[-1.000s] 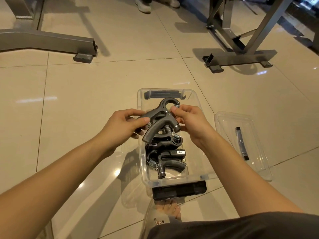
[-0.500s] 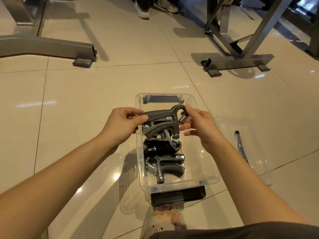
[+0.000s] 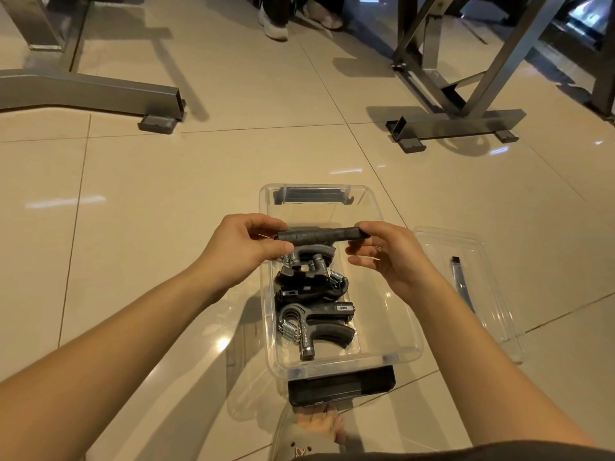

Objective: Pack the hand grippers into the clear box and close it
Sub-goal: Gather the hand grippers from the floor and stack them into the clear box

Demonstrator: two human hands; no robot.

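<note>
Where the view begins, nearest the body: bare toes [image 3: 319, 424] on the floor, just beside the black latch [image 3: 339, 385] at the box's near end.
Clear box [image 3: 349, 364]: open on the tiles, with packed hand grippers [image 3: 316, 324] piled along its left side; perhaps three, as the tangle is hard to count.
Held hand gripper [image 3: 319, 235]: level above the box's middle, over the pile.
Left hand [image 3: 239, 247]: pinching its left end.
Right hand [image 3: 396, 261]: fingertips gripping its right end, lower fingers spread.
Lid [image 3: 492, 294]: flat on the floor just right of the box.
Far: steel frame feet [image 3: 466, 124], someone's shoes [image 3: 273, 24].

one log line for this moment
left hand: holds hand gripper | right hand: pinches its end | clear box: open, other grippers inside | lid: on floor
</note>
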